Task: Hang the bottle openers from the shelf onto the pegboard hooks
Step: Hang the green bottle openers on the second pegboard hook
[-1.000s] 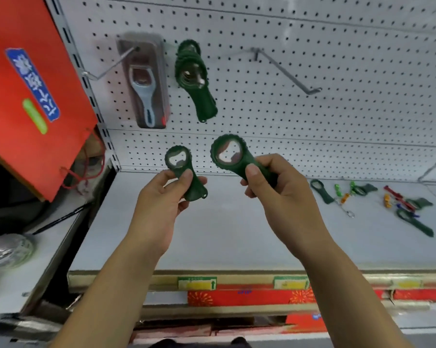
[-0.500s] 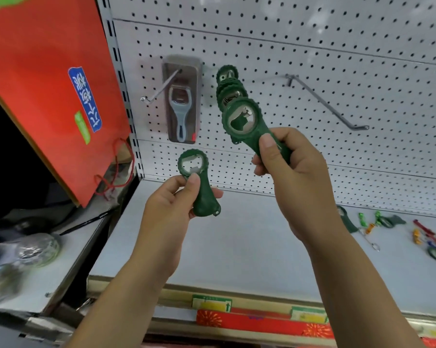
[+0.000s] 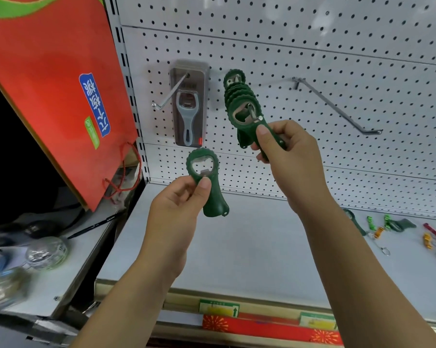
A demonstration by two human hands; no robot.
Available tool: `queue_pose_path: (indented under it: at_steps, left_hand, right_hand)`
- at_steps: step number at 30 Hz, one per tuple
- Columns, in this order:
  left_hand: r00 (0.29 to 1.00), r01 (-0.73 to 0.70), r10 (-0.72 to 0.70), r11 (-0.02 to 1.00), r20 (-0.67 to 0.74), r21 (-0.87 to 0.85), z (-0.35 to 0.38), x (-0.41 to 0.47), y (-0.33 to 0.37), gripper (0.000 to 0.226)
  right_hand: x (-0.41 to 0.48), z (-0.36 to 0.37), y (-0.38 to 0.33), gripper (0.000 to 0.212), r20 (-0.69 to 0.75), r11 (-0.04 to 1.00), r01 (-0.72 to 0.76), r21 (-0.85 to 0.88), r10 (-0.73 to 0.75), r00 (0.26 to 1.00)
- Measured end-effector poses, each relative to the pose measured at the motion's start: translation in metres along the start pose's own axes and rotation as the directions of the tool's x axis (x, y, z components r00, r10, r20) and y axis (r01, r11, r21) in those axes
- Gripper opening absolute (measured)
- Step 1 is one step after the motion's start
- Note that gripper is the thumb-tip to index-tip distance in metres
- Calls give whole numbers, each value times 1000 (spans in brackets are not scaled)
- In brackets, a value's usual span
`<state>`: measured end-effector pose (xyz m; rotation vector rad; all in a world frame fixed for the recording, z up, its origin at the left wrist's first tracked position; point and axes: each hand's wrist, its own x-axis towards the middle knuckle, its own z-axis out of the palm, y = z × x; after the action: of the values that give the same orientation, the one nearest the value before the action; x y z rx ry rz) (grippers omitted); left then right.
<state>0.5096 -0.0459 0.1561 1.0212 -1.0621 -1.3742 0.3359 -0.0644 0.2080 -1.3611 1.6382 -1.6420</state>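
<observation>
- Green plastic opener (image 3: 239, 116), gripped by its handle in the right hand (image 3: 294, 162), ring at the hook (image 3: 252, 111) tip.
- Left hand (image 3: 176, 209) pinches a second opener (image 3: 213, 202) above the shelf (image 3: 249, 247), near its back-left corner.
- Likely light, stiff: hold handles.

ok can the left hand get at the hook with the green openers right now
Probably not yet: the right hand holds a green opener on the hook tip, in front of the hung stack, blocking the way on. The left hand grips the other opener below.
</observation>
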Motion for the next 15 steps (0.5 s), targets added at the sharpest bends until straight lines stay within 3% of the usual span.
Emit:
queue_pose_path:
  at_steps: [9, 13, 15]
  left_hand:
    - [999, 41, -41, 999, -2, -28, 1, -4, 5, 13]
    - [999, -38, 38, 999, 14, -7, 1, -8, 8, 12]
    - [996, -91, 91, 996, 9, -9, 0, -7, 11, 10]
  right_hand:
    - [13, 4, 7, 15, -18, 999, -32, -39, 31, 999]
    - [-9, -4, 11, 23, -110, 984, -70, -162, 52, 993]
    - [-33, -10, 9, 18, -101, 986, -86, -143, 72, 992]
